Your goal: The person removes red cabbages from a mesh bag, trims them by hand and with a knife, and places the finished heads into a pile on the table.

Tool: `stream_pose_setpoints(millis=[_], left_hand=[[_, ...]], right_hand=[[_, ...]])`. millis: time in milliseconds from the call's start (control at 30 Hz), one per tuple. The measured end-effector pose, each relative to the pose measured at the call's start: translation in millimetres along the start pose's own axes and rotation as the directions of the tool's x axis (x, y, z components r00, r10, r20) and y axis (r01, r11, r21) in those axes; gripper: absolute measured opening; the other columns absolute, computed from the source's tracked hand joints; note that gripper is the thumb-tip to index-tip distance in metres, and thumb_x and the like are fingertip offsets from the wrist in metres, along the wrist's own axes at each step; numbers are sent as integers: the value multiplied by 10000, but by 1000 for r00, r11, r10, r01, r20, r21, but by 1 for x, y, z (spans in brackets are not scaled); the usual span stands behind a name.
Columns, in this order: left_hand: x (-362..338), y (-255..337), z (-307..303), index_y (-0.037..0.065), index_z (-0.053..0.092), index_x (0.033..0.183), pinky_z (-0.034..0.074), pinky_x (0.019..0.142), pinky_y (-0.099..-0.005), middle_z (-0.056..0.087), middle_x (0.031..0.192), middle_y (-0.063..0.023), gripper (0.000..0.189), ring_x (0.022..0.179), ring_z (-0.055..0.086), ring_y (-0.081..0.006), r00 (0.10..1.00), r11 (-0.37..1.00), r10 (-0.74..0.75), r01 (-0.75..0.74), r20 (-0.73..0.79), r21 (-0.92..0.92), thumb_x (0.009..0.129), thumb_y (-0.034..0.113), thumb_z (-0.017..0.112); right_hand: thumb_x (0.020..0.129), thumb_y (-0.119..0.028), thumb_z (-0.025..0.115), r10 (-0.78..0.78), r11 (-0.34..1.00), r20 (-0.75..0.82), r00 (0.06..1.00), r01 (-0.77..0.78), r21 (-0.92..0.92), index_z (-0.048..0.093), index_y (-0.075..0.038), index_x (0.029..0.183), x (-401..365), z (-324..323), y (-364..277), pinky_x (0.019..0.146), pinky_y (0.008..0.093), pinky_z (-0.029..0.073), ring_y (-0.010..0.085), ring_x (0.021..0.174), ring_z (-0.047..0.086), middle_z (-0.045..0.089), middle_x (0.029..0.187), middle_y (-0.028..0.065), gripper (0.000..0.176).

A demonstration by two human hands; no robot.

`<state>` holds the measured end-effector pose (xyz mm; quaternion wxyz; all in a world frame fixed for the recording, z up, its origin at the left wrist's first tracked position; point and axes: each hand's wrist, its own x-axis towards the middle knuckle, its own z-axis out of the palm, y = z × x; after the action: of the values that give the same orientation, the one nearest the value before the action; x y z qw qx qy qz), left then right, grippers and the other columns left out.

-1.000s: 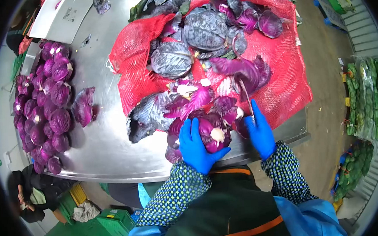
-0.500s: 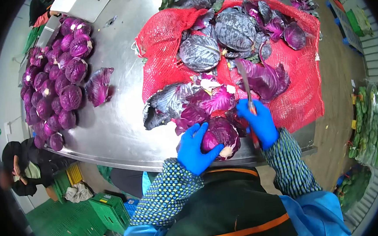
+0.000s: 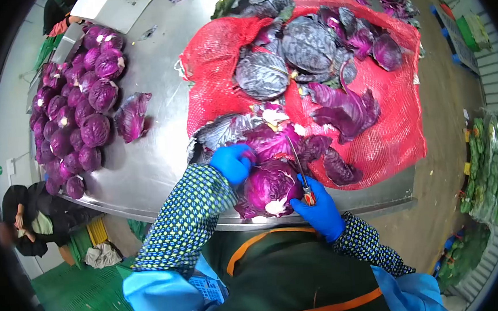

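A red cabbage [image 3: 269,184] sits at the table's near edge, its pale cut stem turned towards me. My left hand [image 3: 231,163], in a blue glove, is closed at the cabbage's upper left, with a bit of purple leaf at its fingertips. In my right hand [image 3: 321,211], also gloved, is a knife [image 3: 308,197] with an orange-red handle. Its narrow blade points away from me, along the cabbage's right side. Loose purple leaves [image 3: 271,139] lie just beyond the cabbage, and another leaf [image 3: 341,169] rests to the right on the red mesh sack.
Whole cabbages with dark outer leaves [image 3: 262,76] lie on the red mesh sack [image 3: 400,124]. A pile of trimmed cabbages [image 3: 96,130] covers the steel table's left side, near a single leaf [image 3: 134,117] and a white box [image 3: 113,8]. Another person [image 3: 31,220] is at the far left.
My left hand has moved up and left from the cabbage's top, closing at a leaf. The knife hand has come lower and left, beside the cabbage. A leaf now lies farther right on the sack.
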<state>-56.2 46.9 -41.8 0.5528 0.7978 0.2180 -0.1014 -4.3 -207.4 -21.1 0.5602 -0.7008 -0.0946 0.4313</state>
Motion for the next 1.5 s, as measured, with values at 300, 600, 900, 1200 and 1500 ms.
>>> stream_pose_setpoints(millis=[300,600,900,1200,1500], left_hand=[[-94,43,57,62,326,1375,287,1056,-444,318,1379,-206,929,1282,323,-354,949,959,133,-50,-286,279,606,207,827],[-77,35,58,72,332,1371,303,1053,-432,345,1347,-223,1039,1263,337,-359,934,995,57,-24,-352,98,514,297,876],[-74,34,64,40,295,1379,294,1045,-447,328,1358,-212,1071,1244,351,-363,928,983,97,-33,-359,182,517,309,871],[-73,29,59,18,414,1123,395,919,-406,411,1096,-178,809,1020,454,-298,883,973,-209,230,-420,-1,558,392,857],[-77,29,74,1,392,1296,320,1017,-441,360,1287,-257,896,1202,358,-380,880,983,-120,171,-459,70,618,413,809]], right_hand=[[793,-140,702,-8,998,125,992,16,-58,358,-13,1356,25,-10,-36,967,303,391,196,1165,479,501,1262,162,672],[845,-144,614,-309,490,411,857,514,-704,581,-138,1197,-31,-74,-28,575,276,474,166,654,589,594,771,71,354],[809,-72,644,-267,910,-109,958,213,-354,476,-20,1280,-1,-26,-32,896,314,427,206,1039,542,570,1087,151,502],[780,-109,656,-140,863,-16,990,114,-492,623,-19,992,33,-18,6,720,310,495,207,806,641,650,893,130,232],[725,-322,748,-178,765,301,937,324,-557,523,-83,1239,67,-10,-50,959,374,403,322,1154,452,407,1229,185,610]])
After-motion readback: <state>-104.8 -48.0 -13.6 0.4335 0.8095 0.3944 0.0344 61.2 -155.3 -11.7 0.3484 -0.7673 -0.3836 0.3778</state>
